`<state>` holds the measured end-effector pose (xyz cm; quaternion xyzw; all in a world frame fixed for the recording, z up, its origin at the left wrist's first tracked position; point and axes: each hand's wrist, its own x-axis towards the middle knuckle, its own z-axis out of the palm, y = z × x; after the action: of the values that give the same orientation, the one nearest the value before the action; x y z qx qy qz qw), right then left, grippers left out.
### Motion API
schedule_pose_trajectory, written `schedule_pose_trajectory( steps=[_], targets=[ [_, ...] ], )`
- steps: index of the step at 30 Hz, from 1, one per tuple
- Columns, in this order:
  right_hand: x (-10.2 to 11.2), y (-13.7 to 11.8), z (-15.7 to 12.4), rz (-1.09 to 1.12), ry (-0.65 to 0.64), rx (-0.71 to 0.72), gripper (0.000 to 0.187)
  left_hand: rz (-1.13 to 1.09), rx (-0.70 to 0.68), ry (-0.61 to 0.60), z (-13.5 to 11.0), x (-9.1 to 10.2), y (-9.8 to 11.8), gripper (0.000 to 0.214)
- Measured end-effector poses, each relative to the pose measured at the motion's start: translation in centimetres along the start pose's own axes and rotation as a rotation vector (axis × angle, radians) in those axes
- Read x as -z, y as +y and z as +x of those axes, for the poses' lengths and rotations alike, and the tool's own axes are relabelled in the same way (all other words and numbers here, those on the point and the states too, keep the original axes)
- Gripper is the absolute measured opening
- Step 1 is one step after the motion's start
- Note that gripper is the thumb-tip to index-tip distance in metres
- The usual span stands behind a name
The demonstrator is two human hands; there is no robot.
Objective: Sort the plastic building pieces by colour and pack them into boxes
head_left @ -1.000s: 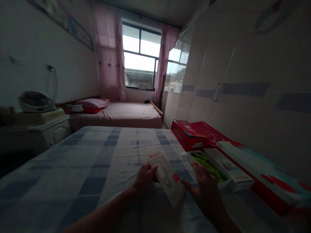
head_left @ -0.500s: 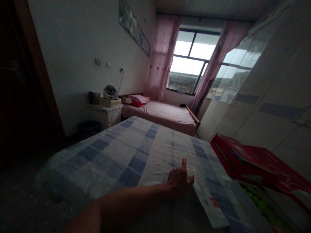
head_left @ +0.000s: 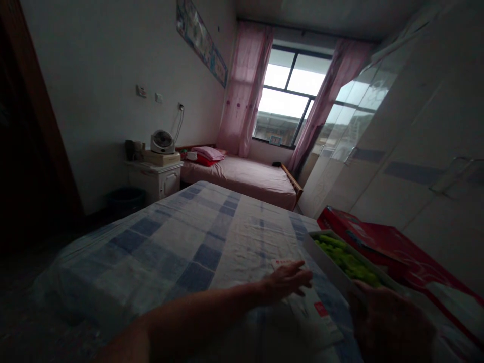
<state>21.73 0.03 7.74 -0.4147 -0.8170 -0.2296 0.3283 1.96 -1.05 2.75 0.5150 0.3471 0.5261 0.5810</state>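
My left hand lies flat with fingers stretched out on a white paper sheet with red marks, which rests on the blue-checked bedspread. My right hand is at the lower right, dark and close to the camera, fingers curled around the near end of a white tray of green pieces. A red box lies just behind the tray, against the wall.
A second bed with pink sheet and pillows stands under the window. A white nightstand with a small fan is at the left wall. Glossy wardrobe doors line the right side. A dark bin sits on the floor.
The view swung left and then settled. My left hand flattened onto the paper. The tray of green pieces came back into view with my right hand at its near end.
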Motion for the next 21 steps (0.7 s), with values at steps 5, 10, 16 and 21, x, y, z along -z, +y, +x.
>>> schedule_pose_trajectory(
  steps=[5,10,16,21],
  targets=[
    [-1.1,-7.0,3.6,0.032,0.011,0.084,0.02,-0.57,-0.088,-0.124,0.1,0.9,1.5,0.074],
    [-3.3,-10.4,5.3,0.242,0.049,0.046,0.02,-0.776,-0.071,0.003,-0.1,2.4,3.3,0.092],
    [-3.4,-12.2,5.8,0.574,0.021,0.022,0.02,-0.755,-0.162,0.267,-1.8,5.2,5.0,0.077],
    [-5.0,-10.0,4.5,0.56,0.101,0.081,0.026,-0.633,-0.142,0.442,-5.9,10.2,7.1,0.063]
  ],
)
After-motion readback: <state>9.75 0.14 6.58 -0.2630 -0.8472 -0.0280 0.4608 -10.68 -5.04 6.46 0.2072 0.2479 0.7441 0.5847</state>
